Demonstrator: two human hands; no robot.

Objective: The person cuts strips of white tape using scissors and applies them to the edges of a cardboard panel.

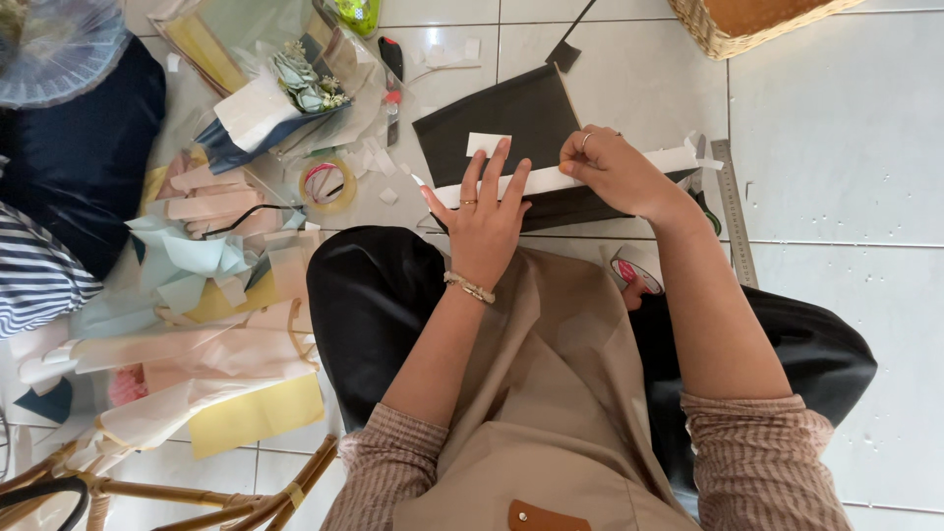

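My black paper sheet (521, 118) lies flat on the floor at twelve o'clock, a white strip (551, 180) running along its near edge.

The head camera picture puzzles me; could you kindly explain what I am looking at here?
It is one view from a camera worn on a person's head, looking down at their lap and a white tiled floor. The left hand lies flat on a white paper strip along the edge of a dark folded sheet; the right hand pinches that strip. Around them lie a tape roll, a metal ruler, pastel paper scraps and a wicker basket.
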